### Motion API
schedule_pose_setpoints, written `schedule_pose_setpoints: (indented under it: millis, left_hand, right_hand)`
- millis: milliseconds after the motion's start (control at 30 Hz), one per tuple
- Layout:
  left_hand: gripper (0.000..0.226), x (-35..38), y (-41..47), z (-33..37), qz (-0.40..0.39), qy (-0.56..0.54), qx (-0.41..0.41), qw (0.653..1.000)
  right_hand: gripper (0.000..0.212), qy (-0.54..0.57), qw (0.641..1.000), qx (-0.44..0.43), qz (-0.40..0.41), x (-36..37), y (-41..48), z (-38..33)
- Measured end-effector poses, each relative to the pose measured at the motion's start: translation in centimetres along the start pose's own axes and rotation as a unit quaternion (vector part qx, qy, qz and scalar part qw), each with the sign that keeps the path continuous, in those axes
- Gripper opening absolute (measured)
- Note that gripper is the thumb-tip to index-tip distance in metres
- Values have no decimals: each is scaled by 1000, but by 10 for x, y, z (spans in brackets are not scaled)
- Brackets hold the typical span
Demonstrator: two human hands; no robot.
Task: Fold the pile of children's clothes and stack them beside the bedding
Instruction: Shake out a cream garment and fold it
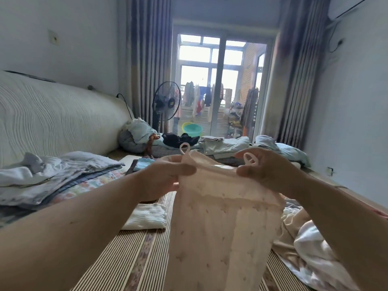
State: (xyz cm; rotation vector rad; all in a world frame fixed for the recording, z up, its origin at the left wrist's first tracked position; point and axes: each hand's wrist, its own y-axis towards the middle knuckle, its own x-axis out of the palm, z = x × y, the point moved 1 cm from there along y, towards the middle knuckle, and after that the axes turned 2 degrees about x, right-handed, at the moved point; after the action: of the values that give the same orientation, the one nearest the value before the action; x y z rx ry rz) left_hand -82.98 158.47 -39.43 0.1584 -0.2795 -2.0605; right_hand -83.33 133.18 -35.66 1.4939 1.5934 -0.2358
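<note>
I'm holding the pale pink dotted strappy dress (222, 227) by its top corners, left hand (168, 175) and right hand (264, 171) level, both grips pinching fabric, length hanging straight down.

Both hands were up, gripping.
Bare arms (84, 227) reached forward; left hand (165, 177) and right hand (268, 169) each pinched the dress (220, 227) by its top edge between thumb and curled fingers.

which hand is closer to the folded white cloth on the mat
Left. The left hand grips the pink dress just above the folded white cloth; the right hand grips its other corner, farther right.
</note>
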Motion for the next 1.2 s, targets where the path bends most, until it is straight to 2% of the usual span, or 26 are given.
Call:
schedule_pose_setpoints:
  millis: [100, 167, 267, 367, 467, 567, 633, 700, 767, 833, 900, 1033, 1133, 1200]
  left_hand:
    - [5, -10, -7, 7, 52, 60, -8, 997]
    - [15, -16, -12, 11, 94, 107, -7, 990]
    - [26, -21, -17, 17, 127, 157, -14, 979]
    - [33, -22, -17, 23, 125, 164, -20, 978]
    - [25, -22, -14, 28, 146, 160, -8, 976]
    - [17, -24, -8, 29, 174, 168, 10, 970]
    - [16, -25, -4, 29, 200, 289, 21, 936]
    - [18, -28, 1, 31, 213, 470, 47, 855]
    - [21, -31, 4, 34, 213, 589, 77, 776]
    - [25, -34, 5, 40, 208, 637, 102, 736]
    - [27, -36, 7, 48, 184, 664, 101, 718]
    - [24, -39, 14, 70, 153, 662, 95, 728]
    - [30, -47, 24, 70, 157, 663, 73, 729]
    - [33, -53, 34, 53, 145, 682, 52, 714]
  right_hand:
    - [47, -8, 1000, 20, -11, -4, 1, 5]
    - [45, 12, 1000, 22, -14, -6, 1, 8]
    - [34, 82, 996, 37, -8, -8, 4, 13]
    - [30, 169, 984, 59, -13, -5, 7, 17]
    - [33, 280, 957, 67, -24, -4, 11, 20]
    - [48, 340, 937, 80, -18, -3, 16, 21]
    - [52, 345, 935, 86, -15, -2, 17, 18]
    - [52, 321, 943, 87, -8, -3, 14, 10]
    - [41, 291, 953, 84, 14, -8, 10, 1]
    - [24, 255, 964, 71, 34, -15, 7, -10]
    - [15, 230, 969, 70, 56, -25, 7, -16]
    - [7, 179, 977, 75, 84, -40, 17, -16]
    - [14, 160, 980, 77, 91, -36, 33, -2]
    - [19, 89, 990, 73, 85, -20, 45, 14]
